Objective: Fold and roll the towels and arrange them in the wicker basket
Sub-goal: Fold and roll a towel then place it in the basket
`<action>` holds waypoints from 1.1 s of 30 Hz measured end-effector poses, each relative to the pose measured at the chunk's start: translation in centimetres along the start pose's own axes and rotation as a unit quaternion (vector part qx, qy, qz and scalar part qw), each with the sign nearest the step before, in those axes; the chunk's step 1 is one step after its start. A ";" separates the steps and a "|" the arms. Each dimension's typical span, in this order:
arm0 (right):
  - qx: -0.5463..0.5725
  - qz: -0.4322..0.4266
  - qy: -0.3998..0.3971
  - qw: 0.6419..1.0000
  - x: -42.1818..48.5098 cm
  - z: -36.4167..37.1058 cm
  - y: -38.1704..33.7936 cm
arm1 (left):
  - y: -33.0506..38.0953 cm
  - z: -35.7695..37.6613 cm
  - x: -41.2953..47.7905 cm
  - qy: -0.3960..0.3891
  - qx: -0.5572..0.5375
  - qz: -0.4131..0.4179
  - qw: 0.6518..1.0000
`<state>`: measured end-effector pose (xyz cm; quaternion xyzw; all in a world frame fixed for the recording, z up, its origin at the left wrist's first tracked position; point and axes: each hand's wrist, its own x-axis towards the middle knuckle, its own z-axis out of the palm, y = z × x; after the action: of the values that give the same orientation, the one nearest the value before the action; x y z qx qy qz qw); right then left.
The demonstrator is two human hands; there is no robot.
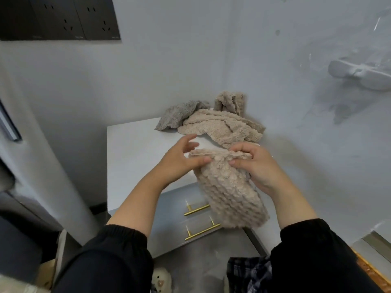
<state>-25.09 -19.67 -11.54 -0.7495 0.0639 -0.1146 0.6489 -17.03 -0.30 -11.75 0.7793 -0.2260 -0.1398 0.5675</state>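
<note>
Left hand (pixel 182 159): forearm raised, fingers spread loosely, thumb tip touching the top edge of the beige towel (pixel 228 191); it grips nothing.
Right hand (pixel 251 166): fingers curled over that edge, pinching it.
Beige towel: hangs over the front edge of the surface (pixel 135 149).

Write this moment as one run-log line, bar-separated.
step: folding | beige towel: hangs before cabinet | right-hand grip: pinches top edge | left-hand grip: thumb touches towel | other towels: piled behind
</note>
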 end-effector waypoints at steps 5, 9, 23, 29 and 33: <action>0.021 -0.028 -0.002 0.999 -0.1 0.3 -0.1 | -1.0 0.7 0.1 -0.059 -0.142 -0.054 0.987; 0.026 -0.042 0.062 0.997 0.1 0.5 0.0 | -0.5 0.8 0.4 0.019 -0.190 -0.072 0.979; 0.124 0.032 0.085 0.988 0.6 0.3 0.4 | 0.0 1.2 0.1 0.081 -0.217 0.009 0.973; 0.222 0.066 0.063 0.971 0.8 -0.1 0.1 | 0.3 1.1 -0.4 0.021 -0.215 0.032 0.976; 0.263 0.076 0.051 0.960 0.9 -0.4 0.4 | 0.3 1.0 -0.5 0.004 -0.224 0.035 0.974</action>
<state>-24.27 -20.35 -11.76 -0.5382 0.1215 -0.1162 0.8259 -17.96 -0.97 -11.84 0.6246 -0.2134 -0.1640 0.7331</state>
